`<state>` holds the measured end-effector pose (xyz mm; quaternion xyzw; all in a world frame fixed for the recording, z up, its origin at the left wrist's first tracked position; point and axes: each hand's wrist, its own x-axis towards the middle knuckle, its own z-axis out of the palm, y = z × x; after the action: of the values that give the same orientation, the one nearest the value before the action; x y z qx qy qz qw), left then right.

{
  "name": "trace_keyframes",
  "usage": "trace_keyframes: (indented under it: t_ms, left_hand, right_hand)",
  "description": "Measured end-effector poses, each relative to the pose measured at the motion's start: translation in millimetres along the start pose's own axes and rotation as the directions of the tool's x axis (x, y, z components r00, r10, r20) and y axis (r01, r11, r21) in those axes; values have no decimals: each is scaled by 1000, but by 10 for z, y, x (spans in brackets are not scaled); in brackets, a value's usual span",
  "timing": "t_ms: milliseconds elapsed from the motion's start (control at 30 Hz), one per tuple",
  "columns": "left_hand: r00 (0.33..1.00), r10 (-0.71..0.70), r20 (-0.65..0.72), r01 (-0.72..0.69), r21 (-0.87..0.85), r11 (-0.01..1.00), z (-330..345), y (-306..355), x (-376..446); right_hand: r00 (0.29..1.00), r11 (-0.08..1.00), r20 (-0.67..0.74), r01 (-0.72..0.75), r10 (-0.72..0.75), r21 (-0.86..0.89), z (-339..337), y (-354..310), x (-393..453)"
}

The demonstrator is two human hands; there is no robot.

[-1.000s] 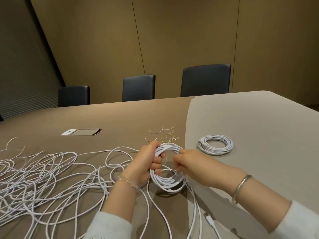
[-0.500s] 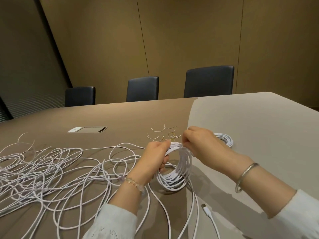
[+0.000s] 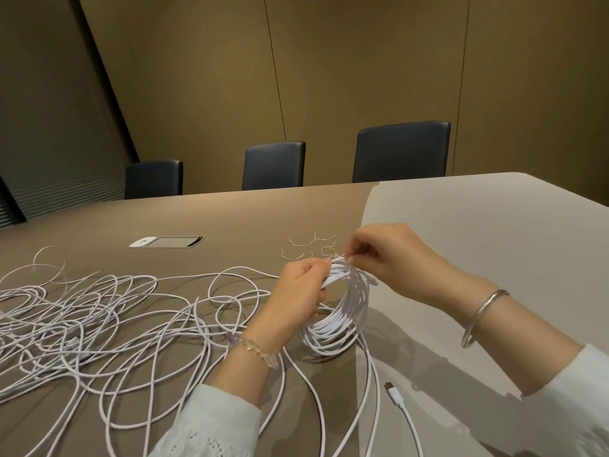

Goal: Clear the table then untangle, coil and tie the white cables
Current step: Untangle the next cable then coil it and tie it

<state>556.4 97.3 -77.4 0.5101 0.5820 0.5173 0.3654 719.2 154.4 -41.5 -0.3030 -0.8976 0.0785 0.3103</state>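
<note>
My left hand [image 3: 296, 295] grips the top of a white cable coil [image 3: 342, 318] that stands upright on the table [image 3: 230, 222]. My right hand [image 3: 392, 255] pinches a thin gold twist tie [image 3: 336, 256] at the top of that coil, right beside my left fingers. A tangle of loose white cable [image 3: 92, 318] spreads over the table to the left. A white cable end with a plug [image 3: 392, 390] lies near the front. My right hand hides the coil that lay behind it.
Several loose gold twist ties [image 3: 303, 247] lie on the table just beyond my hands. A socket panel [image 3: 166, 241] is set into the tabletop at the left. Three dark chairs [image 3: 400, 151] stand along the far edge. A lighter table section [image 3: 478, 219] lies to the right.
My right hand went from the coil's right side up to its top and now pinches a twist tie there. My left hand kept its grip and the coil turned more upright.
</note>
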Motion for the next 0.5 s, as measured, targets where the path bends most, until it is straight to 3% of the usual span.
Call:
trace_keyframes:
  t_ms: [200,500]
  left_hand:
    - [999,28,-17,-29,-90,996,-33,-31,24]
    - [996,-83,33,89,-395,915,-14,-20,26]
  right_hand:
    - [963,981,259,-116,74,153,-114,-34,-16]
    - [991,999,132,-35,38,-25,-63,-94,-16]
